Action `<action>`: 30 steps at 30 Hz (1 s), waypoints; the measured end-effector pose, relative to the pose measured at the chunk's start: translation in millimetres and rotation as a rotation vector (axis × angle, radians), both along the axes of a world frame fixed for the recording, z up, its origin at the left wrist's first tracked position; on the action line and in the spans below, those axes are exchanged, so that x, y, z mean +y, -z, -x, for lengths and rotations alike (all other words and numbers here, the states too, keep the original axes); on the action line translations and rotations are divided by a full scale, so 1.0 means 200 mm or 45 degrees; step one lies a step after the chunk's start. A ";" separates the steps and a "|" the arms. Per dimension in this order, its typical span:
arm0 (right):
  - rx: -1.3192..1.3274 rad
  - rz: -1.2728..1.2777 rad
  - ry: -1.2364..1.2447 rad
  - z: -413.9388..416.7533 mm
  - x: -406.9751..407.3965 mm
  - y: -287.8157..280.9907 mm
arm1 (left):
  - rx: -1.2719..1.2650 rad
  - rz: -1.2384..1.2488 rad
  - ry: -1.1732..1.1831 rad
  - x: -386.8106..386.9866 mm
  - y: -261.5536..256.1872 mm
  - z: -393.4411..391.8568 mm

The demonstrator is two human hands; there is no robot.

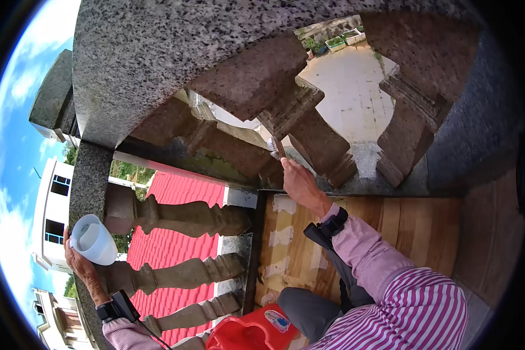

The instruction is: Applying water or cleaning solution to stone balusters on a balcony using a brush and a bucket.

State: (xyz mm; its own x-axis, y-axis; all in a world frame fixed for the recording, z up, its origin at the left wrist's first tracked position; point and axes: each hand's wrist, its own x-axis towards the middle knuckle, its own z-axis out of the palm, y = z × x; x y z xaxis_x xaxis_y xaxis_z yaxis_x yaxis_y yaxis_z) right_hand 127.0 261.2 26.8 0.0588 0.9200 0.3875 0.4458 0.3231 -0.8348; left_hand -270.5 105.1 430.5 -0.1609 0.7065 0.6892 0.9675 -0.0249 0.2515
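Note:
My right hand (304,183) grips a small brush (276,148) with a brown handle and white bristles. The brush is among the brown stone balusters, close to one baluster (319,142); whether the bristles touch stone I cannot tell. At the left, my left hand (79,260) holds a translucent white plastic cup (97,245), tilted, beside the granite handrail (89,192). The cup's inside is partly visible, and I cannot make out any water in it. Part of the left fingers is hidden behind the cup.
A red plastic bucket or basin (245,328) with a sticker stands by my knee on the wood-patterned floor (358,227). A granite rail (166,48) runs overhead across the balusters. Beyond the balustrade lie a red tiled roof (175,240) and a paved yard (345,92) with planters (336,42).

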 end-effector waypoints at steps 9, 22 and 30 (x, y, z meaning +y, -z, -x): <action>-0.184 0.036 -0.065 0.08 0.43 -0.15 | 0.081 -0.005 0.013 0.06 0.00 -0.11; -0.059 -0.427 -0.044 -0.03 0.28 -0.82 | 0.292 -0.035 -0.091 0.05 0.01 -0.15; -0.124 -0.647 -0.004 0.04 0.40 -0.86 | 0.365 -0.032 -0.125 0.05 0.00 -0.14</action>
